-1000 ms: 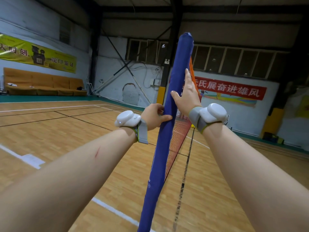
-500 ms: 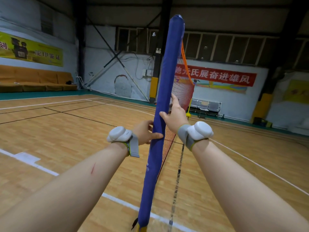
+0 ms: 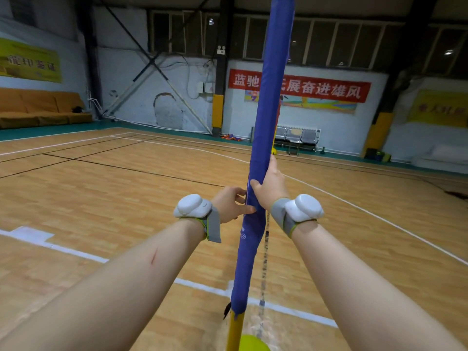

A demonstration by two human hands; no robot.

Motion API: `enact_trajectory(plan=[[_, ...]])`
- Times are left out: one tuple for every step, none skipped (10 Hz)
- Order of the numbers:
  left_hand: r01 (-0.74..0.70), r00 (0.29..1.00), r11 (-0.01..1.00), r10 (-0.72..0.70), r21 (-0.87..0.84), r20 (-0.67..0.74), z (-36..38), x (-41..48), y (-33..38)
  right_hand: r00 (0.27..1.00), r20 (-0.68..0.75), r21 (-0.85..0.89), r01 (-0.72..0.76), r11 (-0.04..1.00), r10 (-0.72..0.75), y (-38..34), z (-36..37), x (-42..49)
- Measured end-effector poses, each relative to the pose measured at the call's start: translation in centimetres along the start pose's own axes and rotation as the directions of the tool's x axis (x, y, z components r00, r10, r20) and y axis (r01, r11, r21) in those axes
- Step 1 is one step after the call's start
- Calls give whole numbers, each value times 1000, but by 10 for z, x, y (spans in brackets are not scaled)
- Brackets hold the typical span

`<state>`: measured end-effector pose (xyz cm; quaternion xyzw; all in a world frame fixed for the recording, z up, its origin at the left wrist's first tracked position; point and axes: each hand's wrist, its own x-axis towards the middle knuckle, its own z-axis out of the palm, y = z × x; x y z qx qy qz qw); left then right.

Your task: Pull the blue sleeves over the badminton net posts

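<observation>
1. On the wood court floor (image 3: 126,198), right by a white line (image 3: 197,286), stands the net post (image 3: 234,330), with the blue sleeve (image 3: 268,122) covering nearly all of it.
2. Right hand (image 3: 269,188) is wrapped round the blue sleeve about mid-height, thumb across the front.
3. Left hand (image 3: 229,205) grips it just below, thumb pressed on the fabric too.
4. Only a short yellow stretch of the net post shows under the sleeve's bottom hem.

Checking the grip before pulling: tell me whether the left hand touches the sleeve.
Touching. Head view: the left hand presses its thumb onto the sleeve, no gap.
</observation>
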<state>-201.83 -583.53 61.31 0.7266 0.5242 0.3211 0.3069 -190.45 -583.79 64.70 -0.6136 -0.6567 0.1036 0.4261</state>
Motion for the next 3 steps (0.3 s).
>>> enact_trajectory(plan=[[-4,1000,1000,4,5,8,-1,-6,-5,1000,5,-25,-22,999,22,2,3,-9],[-15,999,999,12,52,40,-1,-26,-14,999,29,-82,-36,996,38,0,4,-37],[-35,999,997,33,65,29,-4,-37,-15,998,41,-119,-33,992,38,0,3,-49]])
